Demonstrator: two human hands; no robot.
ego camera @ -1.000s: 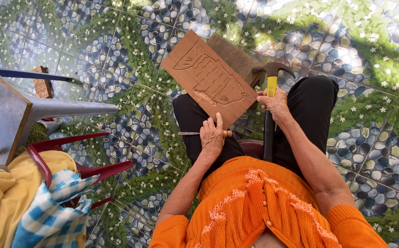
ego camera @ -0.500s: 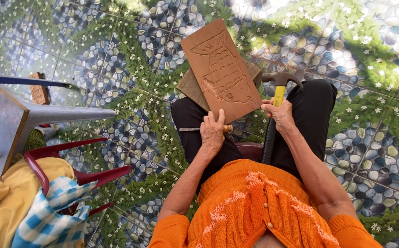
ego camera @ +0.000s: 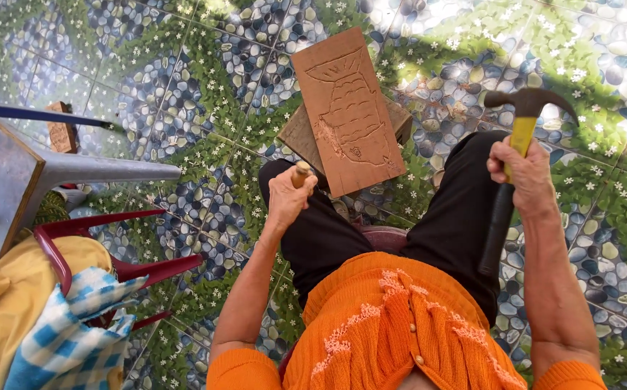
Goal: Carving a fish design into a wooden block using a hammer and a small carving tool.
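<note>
We see a tiled floor (ego camera: 183,79) with pebble-and-flower print; on it a wooden block (ego camera: 302,133) bearing the carved board (ego camera: 349,112), plus a small brick (ego camera: 61,128).

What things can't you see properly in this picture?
Head view only:
- Chisel: the left hand wraps it, so its blade is hidden.
- Wooden block under the carved board: mostly covered by the board.
- Stool: hidden by legs and orange top.
- Hammer handle: partly behind right hand.
</note>
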